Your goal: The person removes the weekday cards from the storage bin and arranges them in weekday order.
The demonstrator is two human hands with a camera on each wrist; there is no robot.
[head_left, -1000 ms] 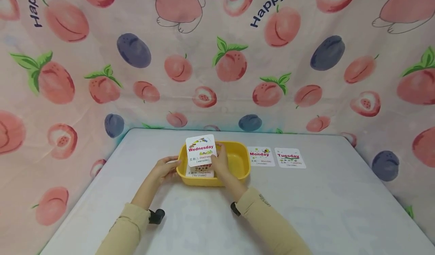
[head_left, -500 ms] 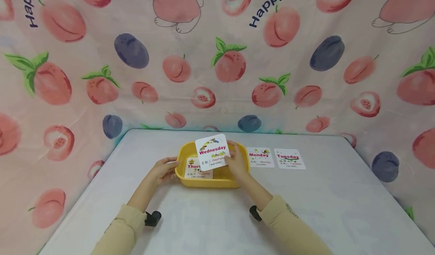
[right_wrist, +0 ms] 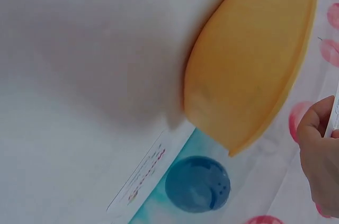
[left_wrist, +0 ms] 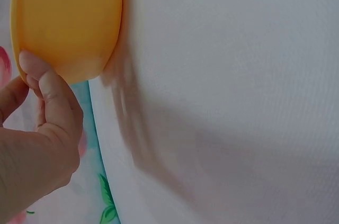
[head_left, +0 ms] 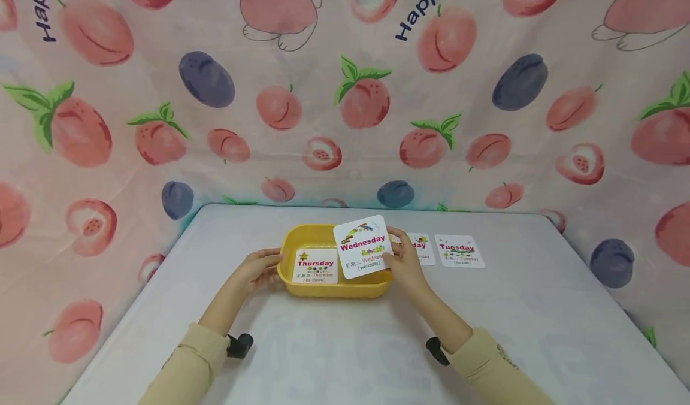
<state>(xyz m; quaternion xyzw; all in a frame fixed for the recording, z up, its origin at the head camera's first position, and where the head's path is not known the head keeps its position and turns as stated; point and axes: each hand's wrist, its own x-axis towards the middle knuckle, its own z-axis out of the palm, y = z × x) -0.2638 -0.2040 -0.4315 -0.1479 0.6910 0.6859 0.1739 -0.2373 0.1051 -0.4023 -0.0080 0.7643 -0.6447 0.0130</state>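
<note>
- Pink cloth (head_left: 323,63) printed with fruit hangs behind a white surface (head_left: 345,345), which fills the lower part of the head view.
- Your left grip (head_left: 261,270) pinches the left end of a yellow tub (head_left: 334,292) at its rim; the tub stands upright on the surface.
- Your right grip (head_left: 406,267) pinches the right edge of the Wednesday card (head_left: 362,246), fingers behind it.
- That card is raised over the right part of the tub, its printed face towards you, its right side tipped slightly up.
- Inside the tub, at the left, lies the Thursday card (head_left: 315,267), print up.
- To the tub's right, on the surface, is a card partly hidden by your right grip (head_left: 426,252), and just beside it the Tuesday card (head_left: 460,251).
- Both your arms wear beige sleeves (head_left: 188,357).
</note>
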